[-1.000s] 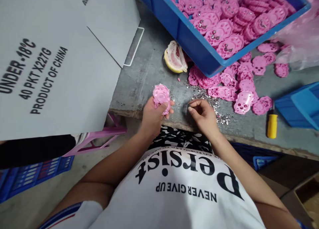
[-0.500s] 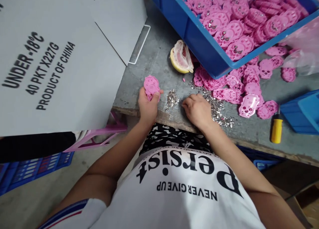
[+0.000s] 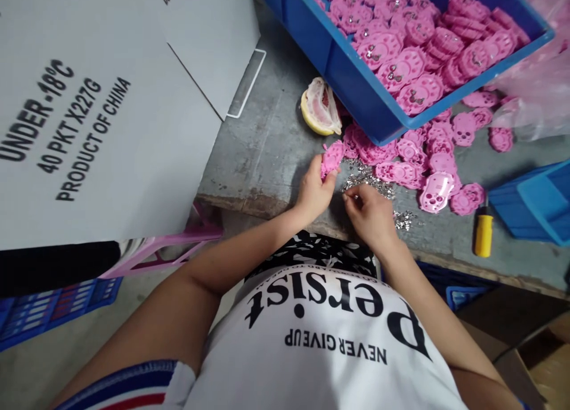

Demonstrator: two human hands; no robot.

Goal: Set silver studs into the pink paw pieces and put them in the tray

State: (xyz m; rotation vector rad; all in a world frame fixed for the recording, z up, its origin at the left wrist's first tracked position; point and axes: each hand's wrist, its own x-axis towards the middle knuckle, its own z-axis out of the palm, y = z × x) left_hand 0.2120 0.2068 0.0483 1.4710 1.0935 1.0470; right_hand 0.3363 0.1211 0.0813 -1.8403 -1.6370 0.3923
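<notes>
Near the front edge of the grey table, my left hand (image 3: 315,190) grips a pink plastic part (image 3: 332,157), tilted up between thumb and fingers. Just to its right, my right hand (image 3: 370,213) has thumb and forefinger pinched together; whatever is in the pinch is too small to make out. Small shiny metal pieces (image 3: 369,178) lie scattered beyond and beside my right hand. More pink plastic parts (image 3: 401,173) are heaped on the table past them, one glossy pink piece (image 3: 437,191) among them.
A large blue bin (image 3: 356,71) full of pink parts stands at the back. Beside it lies a cut citrus fruit (image 3: 321,108). To the right are a yellow-handled screwdriver (image 3: 483,234), a small blue bin (image 3: 529,202) and clear plastic (image 3: 529,101). A white carton (image 3: 133,136) fills the left.
My left hand has moved right with the pink part, over where a small pile of metal pieces lay. My right hand has shifted slightly right and lifted, fingers pinched.
</notes>
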